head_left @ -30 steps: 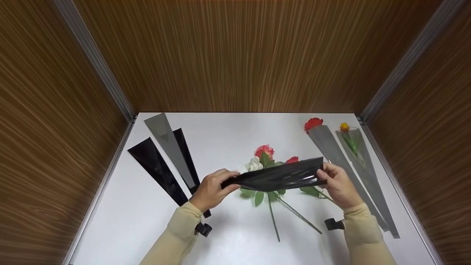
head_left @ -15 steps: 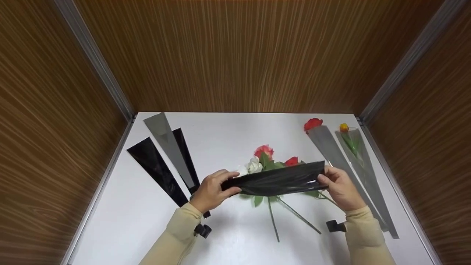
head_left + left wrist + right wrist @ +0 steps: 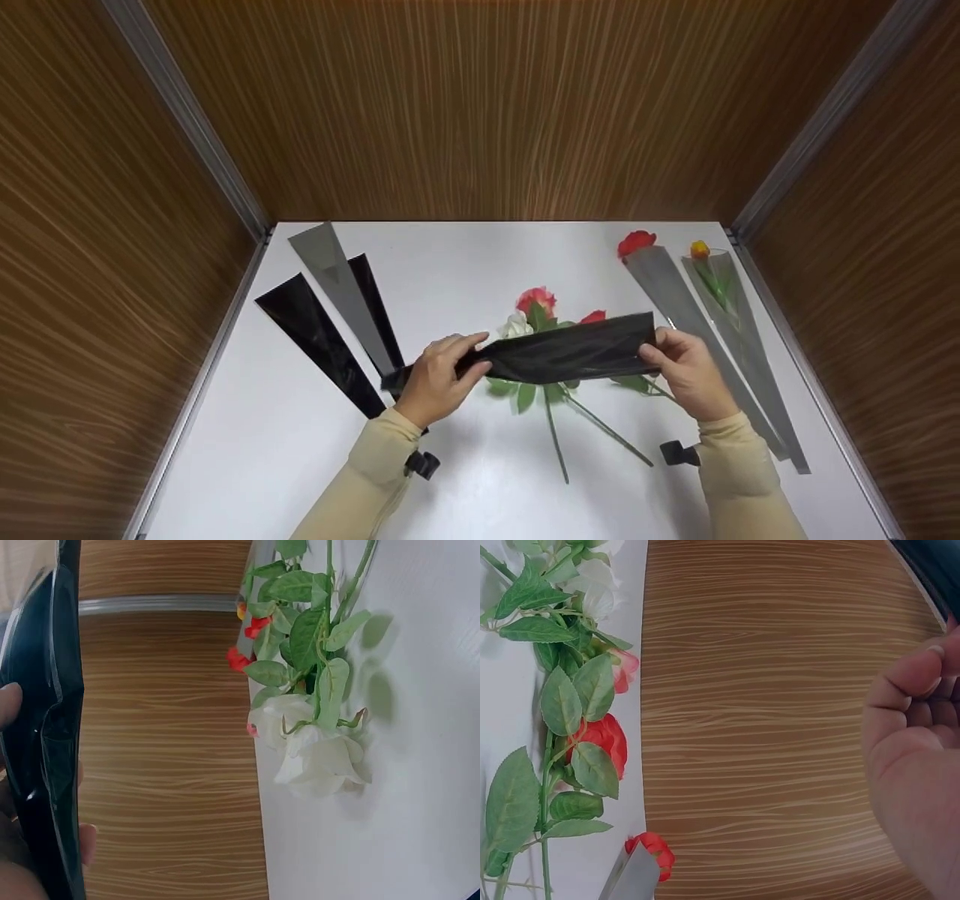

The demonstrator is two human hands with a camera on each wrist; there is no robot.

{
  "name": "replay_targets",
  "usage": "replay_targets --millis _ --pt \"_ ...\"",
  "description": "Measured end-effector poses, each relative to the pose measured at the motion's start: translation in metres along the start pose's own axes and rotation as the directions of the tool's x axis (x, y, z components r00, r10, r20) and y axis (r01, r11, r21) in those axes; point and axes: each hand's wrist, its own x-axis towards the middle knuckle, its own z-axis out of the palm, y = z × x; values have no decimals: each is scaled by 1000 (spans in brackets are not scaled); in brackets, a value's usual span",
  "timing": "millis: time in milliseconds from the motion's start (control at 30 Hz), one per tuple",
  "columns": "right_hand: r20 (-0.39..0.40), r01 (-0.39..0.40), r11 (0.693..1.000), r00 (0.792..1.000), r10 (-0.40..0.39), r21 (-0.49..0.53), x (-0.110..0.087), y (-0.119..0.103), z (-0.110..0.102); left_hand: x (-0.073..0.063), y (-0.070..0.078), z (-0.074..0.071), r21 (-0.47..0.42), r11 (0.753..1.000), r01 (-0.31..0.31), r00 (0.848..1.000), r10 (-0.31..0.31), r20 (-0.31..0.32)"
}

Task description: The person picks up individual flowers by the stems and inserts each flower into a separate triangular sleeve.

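Note:
A black tapered flower sleeve [image 3: 570, 351] is held up over the flowers in the head view. My left hand [image 3: 439, 379] grips it toward its narrow end, thumb below and fingers above. At the wide end, my right hand [image 3: 690, 371] pinches the edge between thumb and fingers. Creases and a fold run along the sleeve in the left wrist view. Beneath it lie a white rose [image 3: 319, 757], a pink rose [image 3: 536, 301] and a red rose [image 3: 604, 742], their green stems reaching toward the front. The sleeve hides part of their leaves.
Two black sleeves [image 3: 322, 341] and a grey sleeve [image 3: 334, 289] lie on the white table [image 3: 247, 465] at left. At right are a red flower [image 3: 636, 244] and a yellow-orange tulip [image 3: 700, 250] in grey sleeves. Wood-grain panels [image 3: 480, 112] enclose the table.
The sleeve dipped slightly, then rose again. My left hand has turned a little, its thumb nearer the fingers, and a dark narrow end now shows to its left. The right hand keeps its pinch.

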Motion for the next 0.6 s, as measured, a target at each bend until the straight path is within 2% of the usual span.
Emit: replay_targets --millis 167,333,467,600 --pt "-21 -11 1000 1000 10 -27 1 1 1 3 4 3 -26 999 22 1000 -22 19" --pt "-13 -8 1000 1000 8 -27 1 0 3 6 5 4 -44 999 4 1000 -4 -10" --pt "-7 -9 1000 1000 9 -28 1 0 4 7 5 4 -15 1000 -10 1000 10 -27" --pt "4 -12 1000 1000 12 -22 1 1 5 6 5 4 -10 1000 -5 1000 5 5"
